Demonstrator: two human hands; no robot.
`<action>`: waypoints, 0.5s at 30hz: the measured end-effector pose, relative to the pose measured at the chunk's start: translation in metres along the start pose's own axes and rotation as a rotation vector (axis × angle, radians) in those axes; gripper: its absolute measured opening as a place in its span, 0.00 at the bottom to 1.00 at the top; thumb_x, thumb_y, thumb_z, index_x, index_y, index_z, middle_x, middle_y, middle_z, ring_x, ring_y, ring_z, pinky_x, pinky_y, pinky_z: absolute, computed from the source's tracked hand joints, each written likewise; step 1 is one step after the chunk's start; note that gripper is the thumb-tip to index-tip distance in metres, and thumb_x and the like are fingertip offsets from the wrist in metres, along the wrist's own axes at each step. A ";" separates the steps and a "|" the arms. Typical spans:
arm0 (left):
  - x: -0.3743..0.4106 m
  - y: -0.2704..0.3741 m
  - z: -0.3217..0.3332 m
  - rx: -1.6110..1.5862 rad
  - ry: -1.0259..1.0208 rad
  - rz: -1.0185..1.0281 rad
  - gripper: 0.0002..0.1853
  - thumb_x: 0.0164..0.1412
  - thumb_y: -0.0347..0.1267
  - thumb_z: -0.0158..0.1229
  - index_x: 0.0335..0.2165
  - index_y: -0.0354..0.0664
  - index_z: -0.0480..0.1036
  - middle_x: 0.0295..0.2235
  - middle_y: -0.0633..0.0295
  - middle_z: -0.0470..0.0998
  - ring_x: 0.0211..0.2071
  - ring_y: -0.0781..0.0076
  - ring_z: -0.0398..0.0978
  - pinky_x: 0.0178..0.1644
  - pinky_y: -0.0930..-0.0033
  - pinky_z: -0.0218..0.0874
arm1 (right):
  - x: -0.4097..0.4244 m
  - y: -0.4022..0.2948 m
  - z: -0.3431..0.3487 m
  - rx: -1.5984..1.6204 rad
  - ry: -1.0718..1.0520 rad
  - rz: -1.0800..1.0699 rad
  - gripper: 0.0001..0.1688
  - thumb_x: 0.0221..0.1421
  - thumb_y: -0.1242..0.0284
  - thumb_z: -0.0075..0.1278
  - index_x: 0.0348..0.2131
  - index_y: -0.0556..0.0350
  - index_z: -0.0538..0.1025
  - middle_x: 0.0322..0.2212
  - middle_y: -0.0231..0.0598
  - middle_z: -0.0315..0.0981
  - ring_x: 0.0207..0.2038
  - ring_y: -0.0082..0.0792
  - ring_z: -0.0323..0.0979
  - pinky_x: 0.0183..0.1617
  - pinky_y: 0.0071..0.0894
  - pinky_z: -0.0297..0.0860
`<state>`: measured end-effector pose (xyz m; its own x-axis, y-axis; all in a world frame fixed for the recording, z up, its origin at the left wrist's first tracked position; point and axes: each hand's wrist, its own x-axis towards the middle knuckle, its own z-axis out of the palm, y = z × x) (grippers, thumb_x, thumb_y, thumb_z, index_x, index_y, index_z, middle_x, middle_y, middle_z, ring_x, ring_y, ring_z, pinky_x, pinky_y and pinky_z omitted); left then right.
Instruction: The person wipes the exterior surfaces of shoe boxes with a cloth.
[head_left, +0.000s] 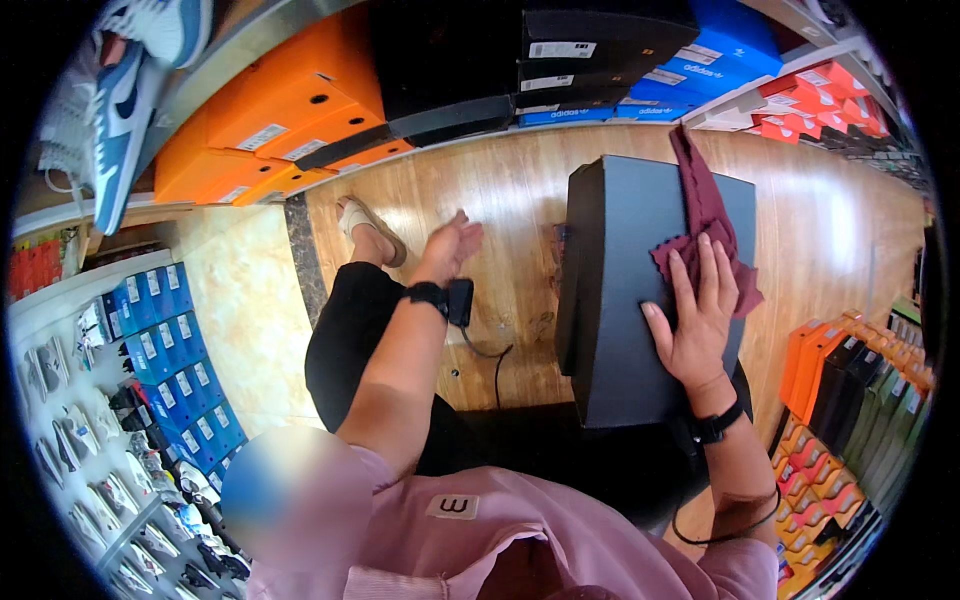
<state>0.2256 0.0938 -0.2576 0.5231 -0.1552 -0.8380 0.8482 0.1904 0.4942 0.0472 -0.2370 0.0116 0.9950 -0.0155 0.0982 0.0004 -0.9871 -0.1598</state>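
A large dark grey shoe box (637, 247) rests over my right thigh, its broad side facing up. My right hand (697, 330) holds a maroon cloth (709, 217) beneath its fingers, pressed against that side. The thumb touches the bare cardboard. The cloth is bunched under the fingers, and a long strip of it trails over the far edge of the box. My left hand (454, 244) hangs to the left of the box, above the wood floor, slightly blurred. Nothing shows in it, and its fingers are apart.
Stacked orange shoe boxes (292, 112), black boxes (570, 52) and blue boxes (697, 67) line the shelf ahead. Sneakers (120, 127) stand at upper left. More boxes (172, 360) fill the left side, and orange boxes (810, 367) stand at right. A cable (495, 356) runs from my left wrist device.
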 end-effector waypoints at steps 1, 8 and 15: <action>-0.022 -0.007 0.003 -0.009 -0.001 -0.026 0.33 0.74 0.47 0.53 0.62 0.30 0.62 0.57 0.44 0.74 0.57 0.52 0.74 0.61 0.54 0.68 | -0.001 0.000 0.000 0.011 0.012 0.011 0.36 0.61 0.56 0.58 0.62 0.55 0.73 0.70 0.57 0.53 0.71 0.62 0.51 0.72 0.58 0.49; -0.161 -0.022 0.057 0.147 -0.265 0.130 0.32 0.75 0.43 0.53 0.65 0.31 0.61 0.60 0.43 0.71 0.62 0.55 0.71 0.66 0.56 0.64 | -0.008 0.026 0.010 0.347 0.381 -0.024 0.24 0.59 0.82 0.52 0.56 0.57 0.77 0.59 0.51 0.72 0.61 0.55 0.68 0.66 0.47 0.64; -0.259 -0.056 0.100 0.366 -0.467 0.372 0.38 0.75 0.49 0.51 0.70 0.36 0.56 0.68 0.46 0.62 0.70 0.54 0.59 0.72 0.54 0.54 | -0.060 0.047 -0.001 0.478 0.455 0.152 0.25 0.53 0.86 0.50 0.52 0.60 0.78 0.57 0.58 0.72 0.57 0.59 0.72 0.64 0.46 0.67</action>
<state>0.0509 0.0259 -0.0454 0.6954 -0.5587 -0.4520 0.5367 -0.0145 0.8436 -0.0122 -0.2823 -0.0008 0.8466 -0.3177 0.4269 0.0114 -0.7913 -0.6114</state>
